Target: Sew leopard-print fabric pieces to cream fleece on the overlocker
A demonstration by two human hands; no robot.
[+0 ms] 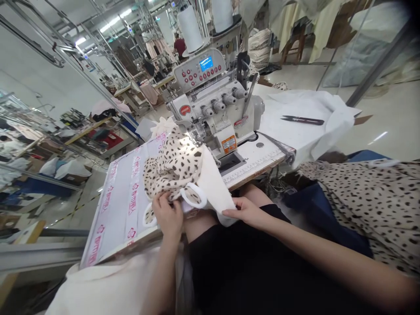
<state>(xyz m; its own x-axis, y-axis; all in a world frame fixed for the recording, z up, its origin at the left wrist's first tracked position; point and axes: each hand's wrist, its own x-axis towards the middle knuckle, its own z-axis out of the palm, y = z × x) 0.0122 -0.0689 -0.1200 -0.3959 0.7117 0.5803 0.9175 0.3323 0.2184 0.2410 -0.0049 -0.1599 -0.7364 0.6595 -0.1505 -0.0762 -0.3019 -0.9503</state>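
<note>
My left hand (167, 214) grips a spotted leopard-print fleece piece (172, 162) at the near edge of the work table. A white ring-shaped trim (193, 197) shows on this piece, and a cream panel (215, 188) joins it. My right hand (243, 212) lies along the panel's lower edge, and I cannot tell if it pinches it. Beyond the fabric stands a white overlock sewing machine (213, 109), its presser foot just past the fleece. The fleece's far edge lies close to the foot. Black thread snips (303, 120) rest on white cloth (311, 131).
A table cover (121, 205) with pink print lies left of the machine. Leopard-print fabric (370, 205) and dark blue cloth (321, 210) lie at right. Thread cones (190, 28) stand behind the machine. A person (180, 46) stands far back among workstations.
</note>
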